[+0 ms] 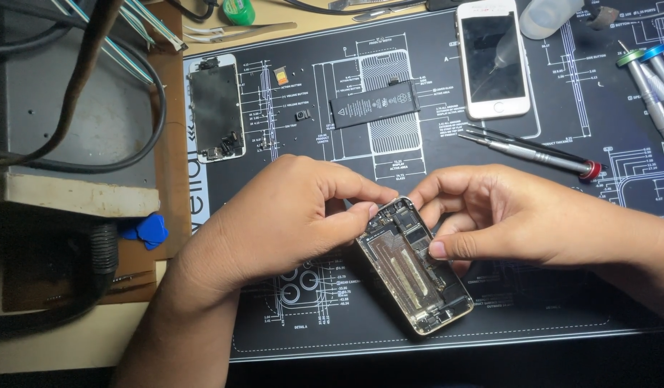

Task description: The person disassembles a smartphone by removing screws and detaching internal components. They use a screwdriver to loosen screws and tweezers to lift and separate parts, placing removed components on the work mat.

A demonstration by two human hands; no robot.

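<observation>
- I hold an open phone (417, 271) with both hands. Its back is off, so I can see the little parts inside.
- The open phone sits tilted, low in the middle of the black mat (547, 287) on the worktop.
- My left hand (274, 215) is curled shut on the top left corner of the open phone. My thumb presses on its top edge.
- My right hand (490, 215) is curled shut on the right side of the open phone. My thumb lies on the right edge, and my fingers are tucked behind the top.
- The fingertips of my two hands almost meet above the top of the open phone.
- A black battery (375, 105) lies flat on the mat, well above my hands.
- A white phone (493, 59) with a dark screen lies to the right of the battery.
- A phone screen part (217, 109) lies face down to the left of the battery.
- A thin screwdriver (533, 152) with a red end lies just above my right hand, with thin black tweezers (522, 141) right beside it.
- More screwdrivers (652, 82) with green and blue tops lie at the far right.
- Blue picks (150, 230) lie off the mat, left of my left hand.
- A clear bottle (547, 16) lies at the top, near the white phone.
</observation>
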